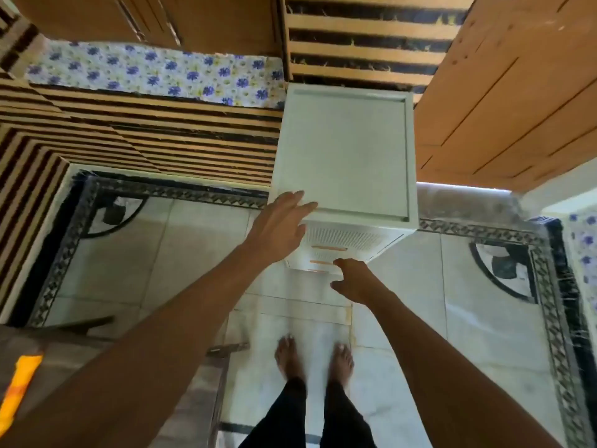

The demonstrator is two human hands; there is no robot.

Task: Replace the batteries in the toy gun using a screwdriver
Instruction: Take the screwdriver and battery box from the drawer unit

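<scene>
Your left fingers [300, 205] lie straight and close together, flat on the top of the white drawer cabinet [342, 150] at its near-left corner. Your left hand [281, 221] rests there without gripping anything.

Your right fingers [343, 263] are curled. One fingertip touches the drawer front right at the end of the lower orange handle [321, 262]. That spot is blurred, so I cannot tell whether your right hand [353, 281] actually pinches the handle or only touches beside it. A second orange handle [328, 248] sits on the drawer front just above the lower one.

The cabinet stands at 12 o'clock from your bare feet [289, 354], which are planted on the pale tiled floor [129, 253]. At 2 o'clock from the cabinet, just beside it, is a brown wooden panel [504, 92]. At 9 o'clock from the cabinet runs a brown-and-tan striped mat [161, 134], and beyond that, at 10 o'clock, lies a floral cloth [145, 69] with blue flowers.

At 8 o'clock from your feet, by the lower-left edge of the view, a yellow-orange thing [19, 383] lies on a grey surface [80, 350]. It is too blurred to name. From this view I cannot tell where the toy gun is.
</scene>
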